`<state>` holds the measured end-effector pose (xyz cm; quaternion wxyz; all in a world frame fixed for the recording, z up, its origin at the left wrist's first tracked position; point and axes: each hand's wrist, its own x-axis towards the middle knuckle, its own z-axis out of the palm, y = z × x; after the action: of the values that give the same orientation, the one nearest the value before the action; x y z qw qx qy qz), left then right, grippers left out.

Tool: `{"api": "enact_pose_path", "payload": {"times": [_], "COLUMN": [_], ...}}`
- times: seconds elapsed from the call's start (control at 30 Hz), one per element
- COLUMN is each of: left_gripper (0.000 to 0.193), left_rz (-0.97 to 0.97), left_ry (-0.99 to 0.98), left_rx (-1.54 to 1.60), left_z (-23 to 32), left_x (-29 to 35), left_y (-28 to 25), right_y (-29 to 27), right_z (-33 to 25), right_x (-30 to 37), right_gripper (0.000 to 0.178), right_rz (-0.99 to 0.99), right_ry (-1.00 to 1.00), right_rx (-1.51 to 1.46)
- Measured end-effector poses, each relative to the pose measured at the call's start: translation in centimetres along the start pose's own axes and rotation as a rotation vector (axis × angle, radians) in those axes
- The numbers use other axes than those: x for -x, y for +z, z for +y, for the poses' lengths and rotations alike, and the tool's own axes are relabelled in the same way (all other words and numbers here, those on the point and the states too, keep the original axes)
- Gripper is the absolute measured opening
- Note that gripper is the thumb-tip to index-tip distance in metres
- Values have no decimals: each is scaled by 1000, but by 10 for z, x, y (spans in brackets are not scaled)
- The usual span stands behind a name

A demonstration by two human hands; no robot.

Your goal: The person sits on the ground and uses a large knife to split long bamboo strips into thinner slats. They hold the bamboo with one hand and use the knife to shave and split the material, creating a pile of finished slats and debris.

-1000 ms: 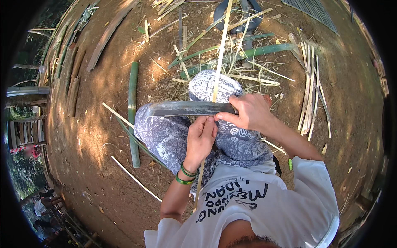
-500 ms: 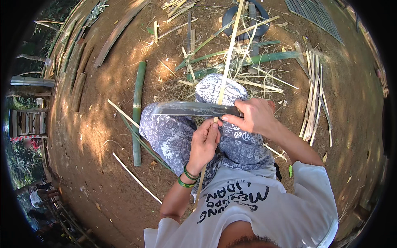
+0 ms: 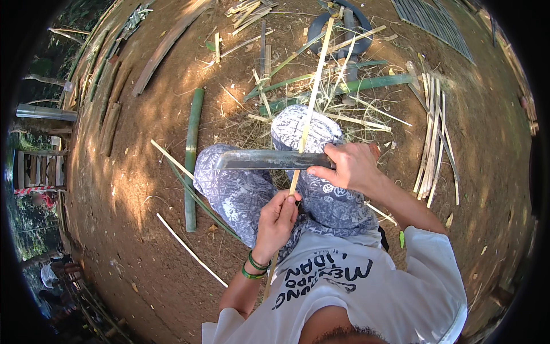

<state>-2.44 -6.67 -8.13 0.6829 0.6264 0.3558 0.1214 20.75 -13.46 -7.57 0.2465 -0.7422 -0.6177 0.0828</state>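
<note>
To your left lies a green pole [image 3: 192, 163], then your left hand [image 3: 278, 221] pinches the strip [image 3: 313, 97], which stretches across your trousers [image 3: 226, 200] beneath the knife [image 3: 258, 160], while your right hand [image 3: 354, 165] wraps round the knife's right end, with loose strips [image 3: 431, 132] farther right.

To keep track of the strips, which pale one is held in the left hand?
The pale strip crossing beneath the knife; the left hand grips it. The strips at right lie together on the ground.
</note>
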Motion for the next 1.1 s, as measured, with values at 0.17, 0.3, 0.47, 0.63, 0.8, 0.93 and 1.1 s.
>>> {"api": "enact_pose_path", "payload": {"times": [0.17, 0.3, 0.47, 0.63, 0.8, 0.93, 1.1], "left_gripper": [19, 19, 18, 18, 16, 15, 14], "left_rz": [19, 42, 81, 111, 153, 162, 184], "left_ry": [-41, -62, -78, -42, -102, -137, -191], "left_rx": [-7, -12, -86, -98, -113, -139, -184], "left_z": [-2, -10, -17, -27, -30, -46, -48], "left_x": [21, 40, 68, 95, 116, 143, 170], "left_y": [-3, -6, -9, -9, -11, -15, -16], "right_y": [6, 1, 4, 2, 5, 5, 3], "right_z": [5, 1, 4, 1, 1, 4, 3], "right_x": [2, 2, 3, 4, 8, 6, 7], "right_gripper": [58, 58, 60, 60, 58, 59, 63], "right_rz": [27, 15, -3, -28, 28, 63, 22], "right_ry": [-4, -2, 32, 57, 60, 115, 172], "right_rx": [-18, 2, 3, -20, 32, 33, 71]}}
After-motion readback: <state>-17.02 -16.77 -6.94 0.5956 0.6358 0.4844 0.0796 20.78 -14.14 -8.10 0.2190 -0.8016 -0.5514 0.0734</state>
